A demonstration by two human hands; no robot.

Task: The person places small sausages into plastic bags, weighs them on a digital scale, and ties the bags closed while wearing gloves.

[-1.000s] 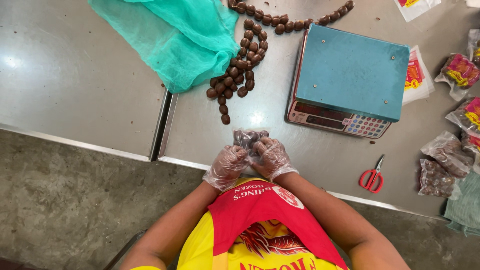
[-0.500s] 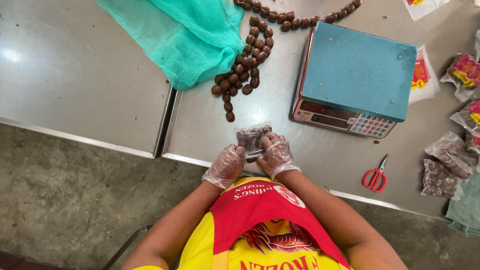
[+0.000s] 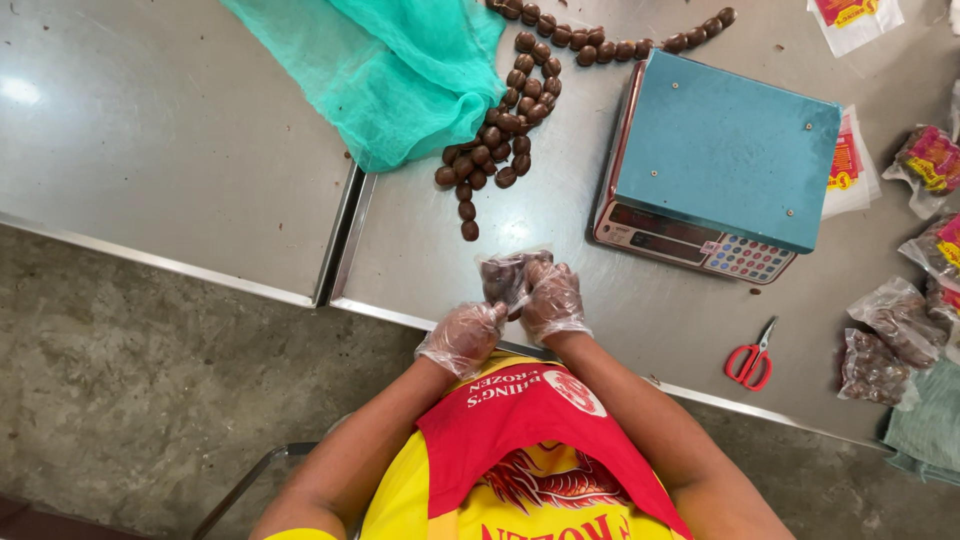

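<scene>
1. Both hands wear thin clear plastic gloves and meet at the near edge of the steel table [image 3: 560, 250]. The left hand [image 3: 463, 337] and right hand [image 3: 553, 302] are closed together on a small clear plastic bag of brown round pieces [image 3: 505, 275], held just above the table edge.
2. Right of them, red-handled scissors [image 3: 750, 360] lie on the table, near filled clear packets [image 3: 885, 345].
3. Farther out sits a digital scale with a blue platform [image 3: 725, 150].
4. Left of it, a string of brown round pieces [image 3: 505, 135] trails toward a green mesh cloth [image 3: 400, 70].
</scene>
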